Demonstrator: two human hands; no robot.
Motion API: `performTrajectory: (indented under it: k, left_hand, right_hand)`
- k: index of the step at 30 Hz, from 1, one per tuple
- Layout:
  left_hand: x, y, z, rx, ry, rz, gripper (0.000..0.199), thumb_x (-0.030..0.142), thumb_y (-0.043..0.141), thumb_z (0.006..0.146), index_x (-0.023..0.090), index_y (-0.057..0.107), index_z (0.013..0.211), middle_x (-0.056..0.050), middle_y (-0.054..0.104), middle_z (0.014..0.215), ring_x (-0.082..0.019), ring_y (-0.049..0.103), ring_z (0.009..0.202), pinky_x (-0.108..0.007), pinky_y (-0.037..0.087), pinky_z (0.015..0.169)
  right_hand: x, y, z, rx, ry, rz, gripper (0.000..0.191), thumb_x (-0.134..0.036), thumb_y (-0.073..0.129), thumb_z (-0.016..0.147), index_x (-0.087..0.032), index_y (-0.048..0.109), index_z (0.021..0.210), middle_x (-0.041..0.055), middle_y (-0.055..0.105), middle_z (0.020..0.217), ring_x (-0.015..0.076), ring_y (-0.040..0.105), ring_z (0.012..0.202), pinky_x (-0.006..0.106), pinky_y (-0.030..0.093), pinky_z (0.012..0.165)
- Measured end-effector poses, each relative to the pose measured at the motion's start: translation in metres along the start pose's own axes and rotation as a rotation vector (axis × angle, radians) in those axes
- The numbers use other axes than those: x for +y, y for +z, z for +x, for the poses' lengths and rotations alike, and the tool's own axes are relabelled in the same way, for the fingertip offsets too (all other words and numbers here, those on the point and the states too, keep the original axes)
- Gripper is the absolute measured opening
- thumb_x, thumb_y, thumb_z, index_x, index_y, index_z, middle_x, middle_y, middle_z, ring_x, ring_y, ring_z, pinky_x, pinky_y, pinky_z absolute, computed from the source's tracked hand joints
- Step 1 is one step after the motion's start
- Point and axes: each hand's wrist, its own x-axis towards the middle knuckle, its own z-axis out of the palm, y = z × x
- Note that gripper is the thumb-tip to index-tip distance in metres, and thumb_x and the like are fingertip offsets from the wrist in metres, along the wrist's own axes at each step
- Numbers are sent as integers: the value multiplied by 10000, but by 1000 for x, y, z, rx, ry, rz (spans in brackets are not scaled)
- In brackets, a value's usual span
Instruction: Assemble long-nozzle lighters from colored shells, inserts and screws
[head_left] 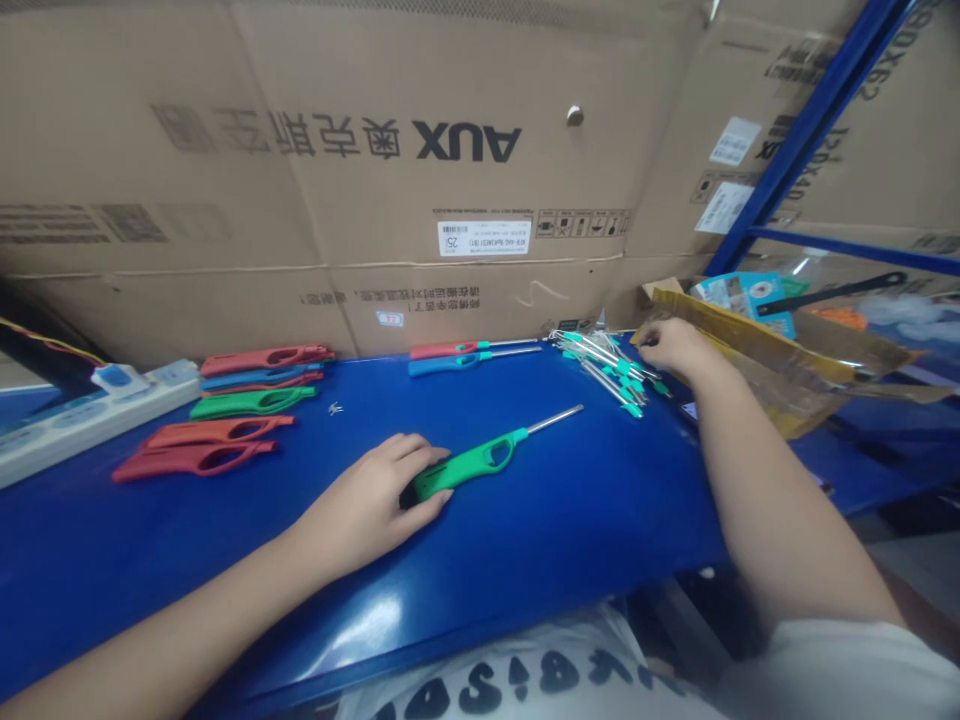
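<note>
My left hand [394, 490] is closed around the handle end of a green long-nosed lighter [472, 466] with a metal tube pointing away to the right. My right hand [673, 345] is at the front left corner of an opened cardboard box [780, 365], fingers curled together; what they pinch, if anything, I cannot make out. Just left of it lies a loose pile of metal lighter tubes [611, 365] with teal ends. Behind my left hand, a red lighter [442, 350] and a blue lighter [450, 364], both with tubes attached, lie side by side.
Several lighter handles without tubes, among them a green handle [255, 402] and a red handle [191, 460], lie at the left beside a white power strip [97, 420]. Tiny loose bits [335, 408] lie nearby. A cardboard wall [300, 220] backs the blue table [525, 540]; a blue frame post [810, 130] stands right.
</note>
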Motion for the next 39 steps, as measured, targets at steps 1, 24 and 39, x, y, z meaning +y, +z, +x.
performTrajectory:
  k: [1, 24, 39]
  left_hand:
    - [0, 0, 0, 0, -2, 1, 384, 433, 557, 973, 204, 640, 1270, -94, 668, 1147, -265, 627, 1049, -414, 536, 937]
    - [-19, 0, 7, 86, -5, -47, 324, 383, 574, 968, 195, 662, 1217, -83, 694, 1125, -254, 641, 1044, -405, 531, 939]
    - [-23, 0, 6, 242, 24, -101, 242, 253, 626, 939, 206, 674, 1171, -65, 664, 1116, -200, 653, 1009, -328, 549, 909]
  right_hand:
    - [1, 0, 0, -64, 14, -11, 219, -74, 646, 633, -173, 756, 794, 94, 714, 868, 242, 678, 832, 319, 533, 776]
    - [-105, 8, -75, -705, -876, 460, 398, -453, 780, 763, -188, 722, 1055, 47, 718, 1028, 185, 654, 939, 280, 516, 851]
    - [-121, 27, -91, -515, -968, 372, 127, -307, 644, 910, -193, 605, 949, 24, 651, 867, 148, 533, 716, 262, 383, 632]
